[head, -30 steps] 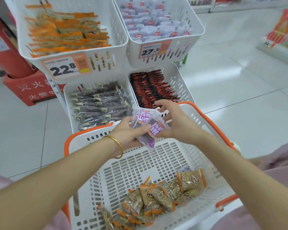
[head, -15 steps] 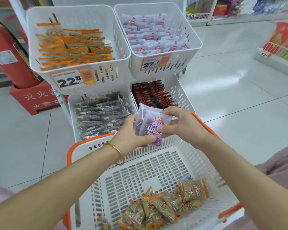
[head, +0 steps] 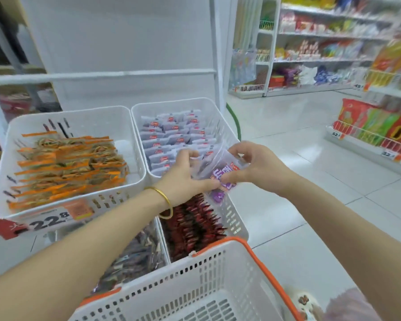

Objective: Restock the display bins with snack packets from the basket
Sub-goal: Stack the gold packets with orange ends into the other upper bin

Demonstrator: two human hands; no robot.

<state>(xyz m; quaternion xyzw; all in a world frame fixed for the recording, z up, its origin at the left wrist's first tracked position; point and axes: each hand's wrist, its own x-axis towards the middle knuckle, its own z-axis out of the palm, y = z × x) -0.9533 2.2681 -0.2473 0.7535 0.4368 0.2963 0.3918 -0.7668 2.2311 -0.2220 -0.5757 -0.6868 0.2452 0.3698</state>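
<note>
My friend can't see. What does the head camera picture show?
The left hand and right hand hold purple packets over the right bin of pale packets. The left bin holds orange packets; the basket is nearest.

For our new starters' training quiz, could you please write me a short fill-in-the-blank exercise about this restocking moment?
1. The left hand and right hand hold the purple-printed packets over the upper bin on the ____ side.
2. The price tag below the orange-edged packets reads ____.
3. The gold bangle sits on the ____ wrist.
4. The white basket has a rim coloured ____.

Missing words: right; 22.8; left; orange.
</note>
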